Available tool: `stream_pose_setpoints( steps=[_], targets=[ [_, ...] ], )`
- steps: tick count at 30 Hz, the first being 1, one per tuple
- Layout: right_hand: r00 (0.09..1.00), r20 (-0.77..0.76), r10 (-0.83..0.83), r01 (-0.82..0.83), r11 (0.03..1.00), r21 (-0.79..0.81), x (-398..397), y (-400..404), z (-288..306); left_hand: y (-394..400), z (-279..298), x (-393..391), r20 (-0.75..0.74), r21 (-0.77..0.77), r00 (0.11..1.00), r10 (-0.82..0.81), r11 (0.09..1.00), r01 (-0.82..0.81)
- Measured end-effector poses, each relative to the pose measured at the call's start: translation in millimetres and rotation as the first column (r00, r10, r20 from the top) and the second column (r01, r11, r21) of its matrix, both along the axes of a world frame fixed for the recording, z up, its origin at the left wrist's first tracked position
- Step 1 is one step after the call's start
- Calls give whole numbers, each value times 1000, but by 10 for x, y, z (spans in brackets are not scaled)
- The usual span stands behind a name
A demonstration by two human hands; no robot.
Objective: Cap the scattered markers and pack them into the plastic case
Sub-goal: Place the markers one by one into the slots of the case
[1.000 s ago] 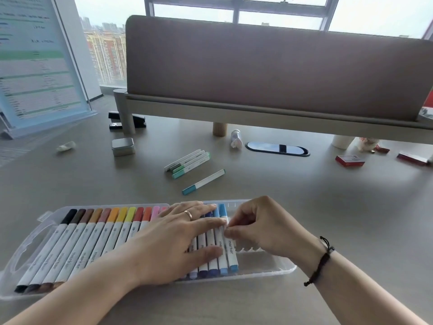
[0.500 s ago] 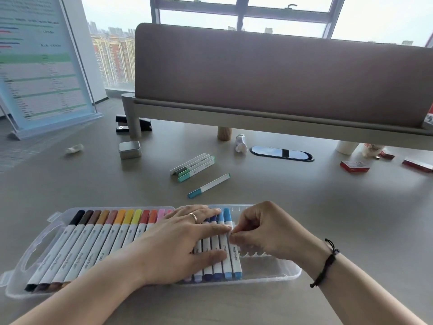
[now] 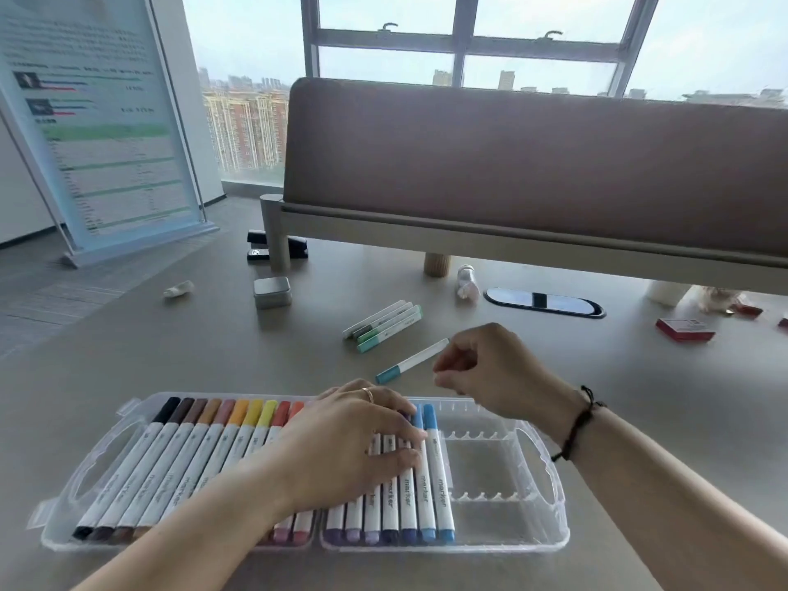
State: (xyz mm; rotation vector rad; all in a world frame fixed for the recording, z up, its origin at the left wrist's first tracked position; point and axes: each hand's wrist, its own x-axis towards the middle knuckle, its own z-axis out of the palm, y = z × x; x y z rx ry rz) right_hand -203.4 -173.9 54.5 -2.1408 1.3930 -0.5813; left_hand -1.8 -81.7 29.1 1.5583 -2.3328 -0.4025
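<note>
Grey tabletop fills the view, and nearest on it lies the clear plastic case, open, its long side toward the person. Most of its slots hold capped markers laid side by side, running from black and browns on the left through oranges, yellows and reds to purples and two blues; the right end of the case shows bare slots. The left hand lies flat across the row near the purples and blues, fingers straight and pressing on the markers without gripping any. Just beyond the case's far edge, the right hand is over the tabletop with its fingers curled in toward the thumb, right at the white end of a single teal marker; whether they already pinch it or merely touch it cannot be told. A little farther back, a small bundle of green and grey markers lies capped and untouched, well apart from the case. Behind that sit a small metal tin, a stapler, a crumpled scrap and, to the right, red boxes, under a padded divider and window. By my reckoning the packing is mostly done: the loose teal marker and the bundle remain, roughly enough to fill the bare slots, and then the case wants closing.
</note>
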Motion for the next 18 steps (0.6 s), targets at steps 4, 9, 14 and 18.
stream_pose_setpoints(
  steps=[4, 9, 14, 18],
  targets=[
    [970, -241, 46, -92, 979, -184, 158, -261, -62, -7, 15, -6, 26, 4, 1000, -4, 1000, 4],
    [931, -344, 121, -190, 966, -175, 252, -444, -137, -22, 38, 12, 26, 30, 1000, -3, 1000, 3],
    [943, -315, 110, -175, 967, -187, 296, -428, -173, -40, 13, 31, -10, 27, 1000, 10, 1000, -9],
    [926, -362, 110, -183, 967, -175, 278, -393, -181, -28, 22, 15, -19, 28, 1000, 23, 999, -22]
  ],
)
